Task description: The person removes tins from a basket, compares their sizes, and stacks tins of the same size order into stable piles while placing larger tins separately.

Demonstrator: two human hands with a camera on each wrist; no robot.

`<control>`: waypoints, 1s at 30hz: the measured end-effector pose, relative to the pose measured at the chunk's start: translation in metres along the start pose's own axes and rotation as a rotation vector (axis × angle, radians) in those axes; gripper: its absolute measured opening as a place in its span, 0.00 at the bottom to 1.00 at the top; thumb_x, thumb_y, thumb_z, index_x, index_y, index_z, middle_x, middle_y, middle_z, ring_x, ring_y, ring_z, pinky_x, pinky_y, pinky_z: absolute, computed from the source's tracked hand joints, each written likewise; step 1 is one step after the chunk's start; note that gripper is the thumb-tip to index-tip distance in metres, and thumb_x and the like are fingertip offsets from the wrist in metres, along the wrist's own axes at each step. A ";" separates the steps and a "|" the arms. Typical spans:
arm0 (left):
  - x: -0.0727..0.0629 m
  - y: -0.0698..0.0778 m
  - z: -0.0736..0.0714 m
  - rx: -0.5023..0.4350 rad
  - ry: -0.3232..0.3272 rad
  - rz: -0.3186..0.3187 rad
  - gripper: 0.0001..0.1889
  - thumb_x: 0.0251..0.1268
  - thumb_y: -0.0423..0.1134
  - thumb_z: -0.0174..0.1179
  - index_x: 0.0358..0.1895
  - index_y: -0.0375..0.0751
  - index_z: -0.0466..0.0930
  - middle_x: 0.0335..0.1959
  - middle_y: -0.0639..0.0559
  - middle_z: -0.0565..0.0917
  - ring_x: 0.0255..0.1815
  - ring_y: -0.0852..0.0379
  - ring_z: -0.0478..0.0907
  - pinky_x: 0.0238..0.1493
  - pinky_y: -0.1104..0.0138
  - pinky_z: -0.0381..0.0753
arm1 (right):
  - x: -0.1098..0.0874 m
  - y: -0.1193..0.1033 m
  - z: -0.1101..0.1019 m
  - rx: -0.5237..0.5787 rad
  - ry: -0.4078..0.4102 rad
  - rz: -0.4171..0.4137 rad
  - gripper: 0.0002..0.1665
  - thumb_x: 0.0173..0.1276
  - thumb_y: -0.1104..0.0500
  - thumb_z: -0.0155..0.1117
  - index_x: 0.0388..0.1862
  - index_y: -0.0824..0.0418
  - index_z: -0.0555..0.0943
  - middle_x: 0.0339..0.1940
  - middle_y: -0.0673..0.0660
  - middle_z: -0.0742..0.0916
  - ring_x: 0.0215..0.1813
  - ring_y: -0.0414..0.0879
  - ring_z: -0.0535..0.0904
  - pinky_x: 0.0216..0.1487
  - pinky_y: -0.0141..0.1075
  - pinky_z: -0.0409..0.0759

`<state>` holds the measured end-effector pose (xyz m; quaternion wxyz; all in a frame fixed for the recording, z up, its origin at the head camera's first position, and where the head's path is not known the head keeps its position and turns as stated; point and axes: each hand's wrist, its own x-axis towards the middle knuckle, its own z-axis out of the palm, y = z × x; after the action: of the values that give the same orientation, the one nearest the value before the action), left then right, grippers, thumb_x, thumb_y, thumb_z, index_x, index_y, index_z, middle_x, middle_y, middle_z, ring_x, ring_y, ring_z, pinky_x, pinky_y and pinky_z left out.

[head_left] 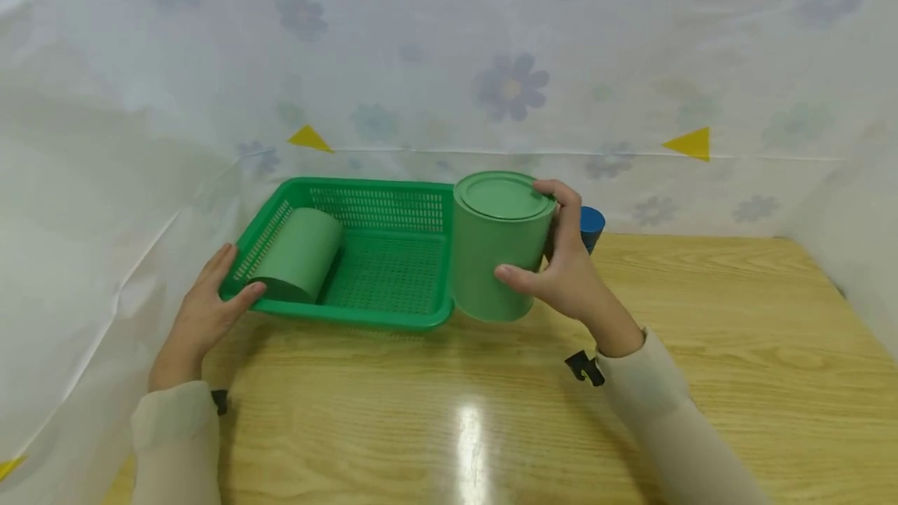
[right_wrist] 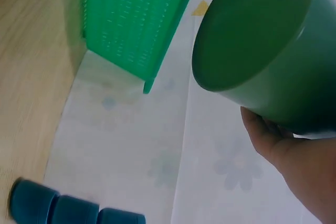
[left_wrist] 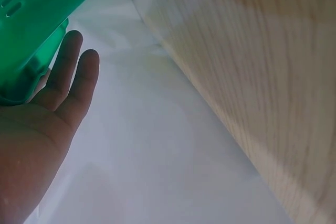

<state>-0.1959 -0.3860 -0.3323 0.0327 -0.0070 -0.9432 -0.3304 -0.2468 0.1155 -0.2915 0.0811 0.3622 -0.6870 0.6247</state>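
With sleeved arms (head_left: pixel 677 419) outstretched, grips raised green can (head_left: pixel 487 263) in right hand (head_left: pixel 575 275). Holds green basket (head_left: pixel 389 271) by corner in wide-spread left hand (head_left: pixel 205 314).

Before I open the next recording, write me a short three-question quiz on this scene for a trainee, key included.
1. Multiple choice: what does the right hand grip?
A) the table edge
B) a green can
C) a blue object

2. True or false: the other can, inside the green basket, stands upright.

3. Open question: at which part of the basket is the left hand, as the head view shows it?

Key:
1. B.
2. False; it lies on its side.
3. At the near left corner.
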 end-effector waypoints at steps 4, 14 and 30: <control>-0.001 0.000 0.001 -0.011 0.007 0.000 0.45 0.77 0.56 0.53 0.83 0.43 0.37 0.83 0.40 0.37 0.78 0.25 0.35 0.65 0.25 0.42 | -0.013 0.000 -0.007 -0.016 0.021 -0.008 0.55 0.61 0.55 0.77 0.75 0.53 0.48 0.69 0.64 0.69 0.63 0.58 0.73 0.56 0.46 0.80; 0.001 -0.004 0.001 -0.017 0.032 0.019 0.44 0.77 0.54 0.54 0.83 0.40 0.39 0.83 0.40 0.38 0.78 0.25 0.36 0.67 0.27 0.41 | -0.029 -0.009 -0.023 -0.068 0.069 -0.034 0.60 0.54 0.69 0.77 0.76 0.63 0.47 0.68 0.65 0.70 0.61 0.57 0.74 0.55 0.41 0.80; 0.001 -0.004 0.002 -0.022 0.023 0.009 0.44 0.78 0.55 0.52 0.83 0.42 0.38 0.83 0.41 0.37 0.78 0.26 0.34 0.67 0.26 0.40 | -0.056 -0.011 -0.059 -0.067 0.132 -0.117 0.58 0.56 0.68 0.77 0.75 0.68 0.47 0.70 0.67 0.67 0.64 0.61 0.71 0.59 0.39 0.75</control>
<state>-0.1968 -0.3881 -0.3359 0.0450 -0.0080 -0.9391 -0.3407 -0.2197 0.1920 -0.3020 0.1746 0.3568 -0.6783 0.6182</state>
